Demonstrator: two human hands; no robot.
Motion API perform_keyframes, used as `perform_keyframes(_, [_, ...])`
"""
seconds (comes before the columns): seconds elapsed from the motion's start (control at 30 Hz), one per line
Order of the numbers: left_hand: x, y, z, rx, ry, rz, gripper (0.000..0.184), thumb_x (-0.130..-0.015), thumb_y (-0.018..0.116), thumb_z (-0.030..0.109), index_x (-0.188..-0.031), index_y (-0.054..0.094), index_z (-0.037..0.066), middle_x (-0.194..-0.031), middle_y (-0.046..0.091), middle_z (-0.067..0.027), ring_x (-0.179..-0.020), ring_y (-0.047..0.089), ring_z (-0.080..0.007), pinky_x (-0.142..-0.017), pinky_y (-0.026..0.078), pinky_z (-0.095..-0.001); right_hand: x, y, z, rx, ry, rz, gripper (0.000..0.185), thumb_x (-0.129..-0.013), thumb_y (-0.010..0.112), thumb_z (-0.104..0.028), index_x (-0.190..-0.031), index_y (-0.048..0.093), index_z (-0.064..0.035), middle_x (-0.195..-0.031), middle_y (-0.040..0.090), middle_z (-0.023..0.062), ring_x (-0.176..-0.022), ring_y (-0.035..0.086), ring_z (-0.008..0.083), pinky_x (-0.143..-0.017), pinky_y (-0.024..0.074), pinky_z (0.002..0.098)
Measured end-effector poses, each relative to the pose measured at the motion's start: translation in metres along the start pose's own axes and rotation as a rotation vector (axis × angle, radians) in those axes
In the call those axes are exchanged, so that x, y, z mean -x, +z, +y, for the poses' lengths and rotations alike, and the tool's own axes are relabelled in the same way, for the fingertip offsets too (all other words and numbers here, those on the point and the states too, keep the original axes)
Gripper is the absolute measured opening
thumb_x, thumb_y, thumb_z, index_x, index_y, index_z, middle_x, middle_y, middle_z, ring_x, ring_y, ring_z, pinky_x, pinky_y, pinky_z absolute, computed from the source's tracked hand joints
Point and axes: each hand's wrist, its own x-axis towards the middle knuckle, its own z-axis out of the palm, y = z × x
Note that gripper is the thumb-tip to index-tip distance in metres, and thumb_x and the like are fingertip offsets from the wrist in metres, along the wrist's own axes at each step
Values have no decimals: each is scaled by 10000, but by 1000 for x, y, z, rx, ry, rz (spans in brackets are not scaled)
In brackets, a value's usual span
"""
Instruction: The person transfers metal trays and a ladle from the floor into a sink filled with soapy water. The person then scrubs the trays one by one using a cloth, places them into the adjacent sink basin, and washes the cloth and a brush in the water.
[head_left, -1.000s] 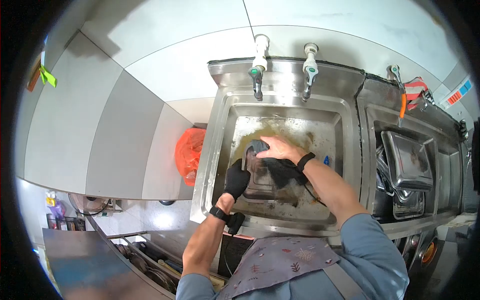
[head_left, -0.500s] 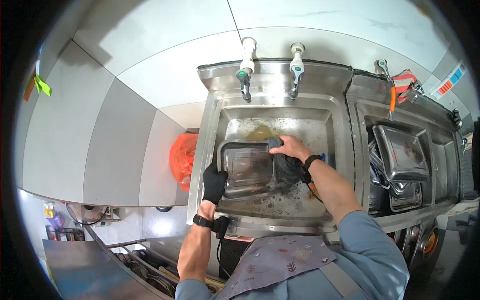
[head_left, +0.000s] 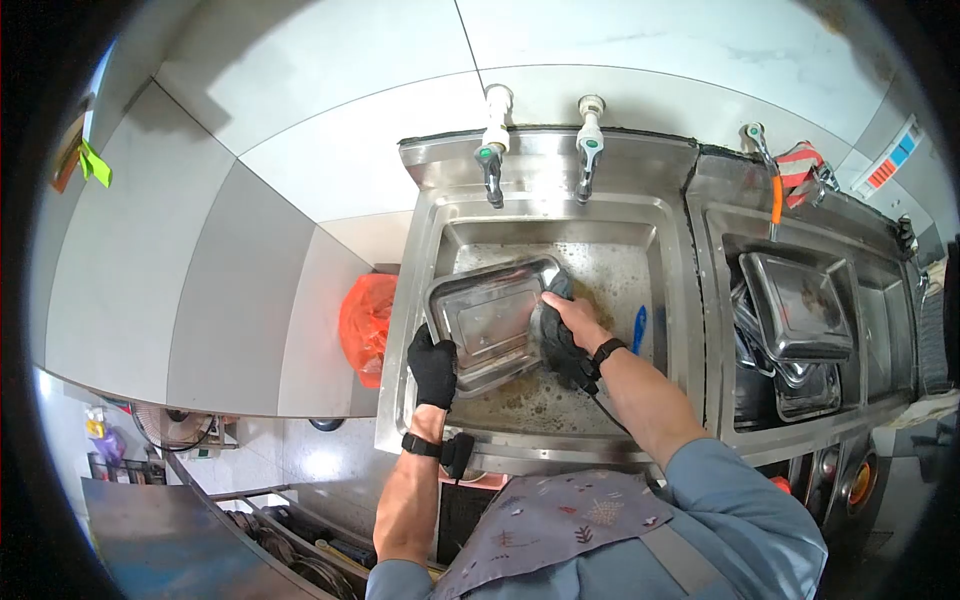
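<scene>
A rectangular stainless steel tray [head_left: 490, 315] is held tilted inside the left sink basin [head_left: 660, 390], its hollow side facing up. My left hand [head_left: 432, 370], in a black glove, is closed on the tray's left edge. My right hand [head_left: 578, 322] has its fingers closed on a dark grey cloth [head_left: 556, 345], which lies against the tray's right rim. Part of the cloth hangs below my fingers. Brownish, sudsy water is on the basin floor under the tray.
A blue-handled tool [head_left: 639, 330] lies at the basin's right side. Two taps [head_left: 491, 170] [head_left: 588, 165] stick out above the back. Several metal trays [head_left: 800, 310] are stacked in the right basin. An orange-red plastic bag [head_left: 368, 330] sits left of the sink.
The tray has turned, its right side rising toward the back of the basin. My right hand and the cloth have shifted slightly down along its right edge. The blue-handled tool is now uncovered.
</scene>
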Motion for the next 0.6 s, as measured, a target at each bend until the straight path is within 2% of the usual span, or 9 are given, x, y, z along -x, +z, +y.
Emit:
perform_keyframes(0.13, [10, 6, 3, 119, 1, 37, 371, -748, 592, -16, -1113, 659, -39, -936, 702, -113, -817, 642, -230, -760, 506, -357, 12, 0, 12, -36, -56, 1, 818, -786, 838, -455, -1277, 560, 138, -1282, 621, 217, -1163, 613, 335, -948, 488, 445])
perform_keyframes(0.2, [14, 9, 7, 115, 4, 53, 389, -761, 575, -6, -1139, 655, -45, -949, 711, -125, -830, 650, -230, -768, 508, -351, -2, 3, 27, -124, 48, 64, 643, -844, 803, -362, -1231, 598, 109, -1198, 661, 201, -1105, 647, 324, -918, 512, 458])
perform_keyframes(0.23, [12, 12, 11, 115, 11, 72, 407, -774, 557, 4, -1166, 650, -51, -962, 720, -137, -843, 658, -229, -777, 510, -344, -26, 2, 47, -125, 41, 65, 643, -844, 803, -362, -1231, 598, 109, -1198, 661, 201, -1105, 647, 324, -918, 512, 458])
perform_keyframes(0.3, [10, 14, 13, 109, 28, 57, 427, -768, 557, 3, -1183, 638, -57, -971, 716, -146, -850, 657, -240, -783, 508, -349, -74, -5, 97, -694, 42, -426, 438, -908, 730, -260, -1172, 633, 76, -1127, 692, 176, -1012, 682, 313, -877, 544, 471])
perform_keyframes(0.33, [10, 15, 14, 101, 44, 43, 449, -762, 557, 3, -1200, 626, -63, -980, 713, -154, -858, 656, -251, -788, 506, -355, -75, -1, 94, -691, 39, -427, 438, -908, 730, -260, -1172, 633, 76, -1127, 692, 176, -1012, 682, 313, -877, 544, 471])
perform_keyframes(0.37, [11, 16, 14, 103, 45, 45, 449, -762, 557, 3, -1200, 626, -63, -980, 713, -154, -858, 656, -251, -788, 506, -355, -75, 10, 88, -573, 107, -240, 379, -923, 701, -241, -1151, 644, 56, -1098, 702, 163, -967, 691, 308, -860, 556, 469])
perform_keyframes(0.43, [14, 22, 10, 168, -18, 59, 445, -782, 556, -4, -1220, 608, -56, -1114, 694, -154, -1006, 656, -267, -892, 495, -353, -61, 28, 76, -456, 172, -54, 324, -938, 671, -223, -1130, 655, 37, -1070, 712, 151, -923, 699, 303, -843, 569, 467])
perform_keyframes(0.53, [22, 48, -16, 133, 33, 198, 485, -782, 547, -4, -1263, 572, -64, -1192, 658, -155, -1083, 618, -263, -947, 463, -350, -19, 45, 57, -648, 137, -253, 334, -943, 660, -245, -1134, 656, 29, -1080, 710, 152, -928, 697, 299, -842, 565, 469])
perform_keyframes(0.6, [28, 52, -18, 278, -55, 136, 499, -804, 560, 17, -1297, 552, -62, -1236, 634, -140, -1129, 582, -254, -998, 429, -342, 6, 52, 47, -584, 94, -268, 343, -942, 664, -254, -1131, 655, 32, -1094, 704, 161, -932, 694, 303, -842, 561, 492])
